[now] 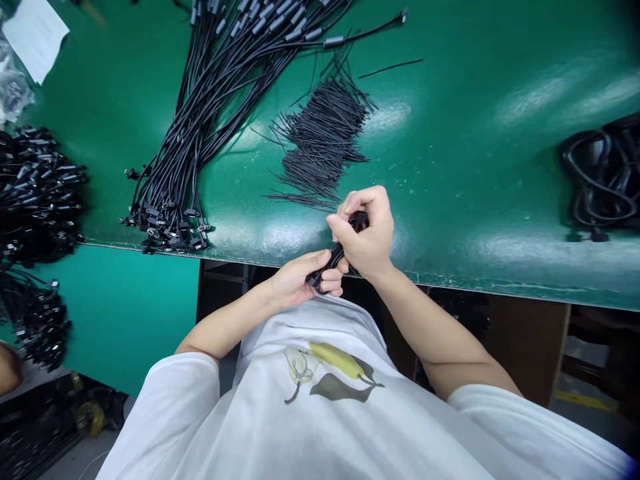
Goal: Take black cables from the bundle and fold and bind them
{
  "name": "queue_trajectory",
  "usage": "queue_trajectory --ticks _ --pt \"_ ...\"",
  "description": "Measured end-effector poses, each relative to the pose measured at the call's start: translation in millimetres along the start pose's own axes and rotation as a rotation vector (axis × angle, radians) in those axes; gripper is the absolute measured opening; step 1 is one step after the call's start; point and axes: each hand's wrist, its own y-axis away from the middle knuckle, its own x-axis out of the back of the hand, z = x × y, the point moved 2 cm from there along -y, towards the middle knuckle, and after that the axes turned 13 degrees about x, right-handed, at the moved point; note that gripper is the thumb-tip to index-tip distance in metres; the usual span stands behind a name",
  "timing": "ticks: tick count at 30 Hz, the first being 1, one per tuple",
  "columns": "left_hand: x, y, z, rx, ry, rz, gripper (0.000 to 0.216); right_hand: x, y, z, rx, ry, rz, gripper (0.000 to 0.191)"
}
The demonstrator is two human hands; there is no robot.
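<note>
Both hands meet at the near edge of the green table (450, 167), just above my white shirt. My left hand (300, 280) is closed round the lower end of a coiled black cable (336, 257). My right hand (367, 230) is closed on the upper end of the same coil, thumb and fingers pinched over it. Most of the cable is hidden inside the two fists. Just beyond my right hand lies a pile of thin black twist ties (323, 143).
A long bundle of black cables with connectors (200, 120) fans across the table's left half. More black connector cables (35, 193) are heaped at far left. Coiled black cables (603, 177) sit at the right edge. A white paper (35, 33) lies top left.
</note>
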Motion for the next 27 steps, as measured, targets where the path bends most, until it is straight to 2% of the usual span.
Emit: queue_trajectory --ticks 3,6,9,11,13,15,17,19,21,27 --pt "4 -2 2 -0.018 -0.087 -0.004 0.043 0 2 -4 0.055 0.03 -0.057 0.023" --pt "12 -1 5 -0.036 -0.344 0.035 0.051 6 3 -10 0.098 0.001 -0.266 0.017" --pt "16 3 11 -0.144 -0.591 0.157 0.048 23 -7 -10 0.012 -0.163 -0.53 0.034" --pt "16 6 16 -0.225 -0.575 0.219 0.044 39 -25 -2 -0.033 -0.178 -0.608 0.049" --pt "15 6 21 -0.295 -0.45 0.261 0.042 53 -49 15 -0.023 0.006 -0.579 0.048" --pt "14 7 24 -0.335 -0.324 0.284 0.042 61 -75 36 0.017 0.317 -0.496 0.035" --pt "13 7 25 -0.331 -0.254 0.283 0.044 61 -94 56 0.048 0.602 -0.452 0.02" --pt "14 10 24 -0.32 -0.233 0.275 0.045 58 -105 68 0.075 0.783 -0.474 0.01" --pt "16 15 24 -0.338 -0.22 0.287 0.044 56 -107 71 0.097 0.846 -0.491 0.007" --pt "19 20 29 -0.411 -0.189 0.292 0.042 72 -90 55 0.064 0.872 -0.385 0.012"
